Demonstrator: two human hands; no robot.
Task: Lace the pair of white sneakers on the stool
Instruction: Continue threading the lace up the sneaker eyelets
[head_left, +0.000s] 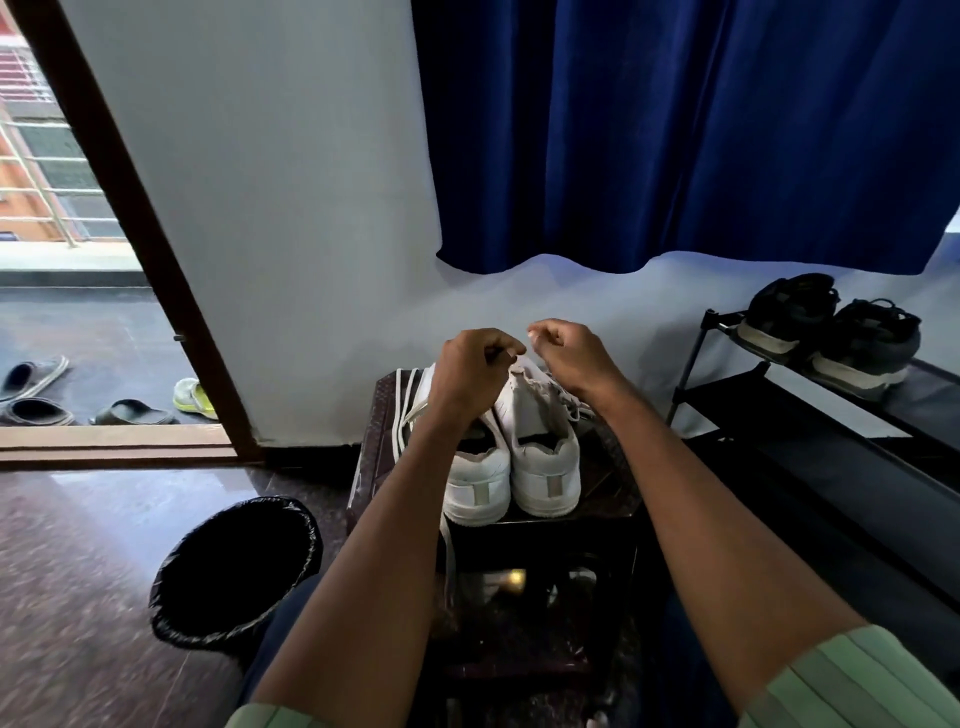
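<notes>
Two white sneakers (514, 462) side by side, heels toward camera, laces loose.

light: daylight enters from the open doorway (78, 260) at left, room dim | glare: pale sheen on the polished floor (78, 519) | shadow: deep under the stool (519, 571) (detail lost) | blur: soft motion smear throughout | distortion: wide-angle bending at the edges, door frame (130, 208) leans

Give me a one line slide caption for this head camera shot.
Both hands, left hand and right hand, pinch a lace above two white sneakers on a dark stool.
</notes>
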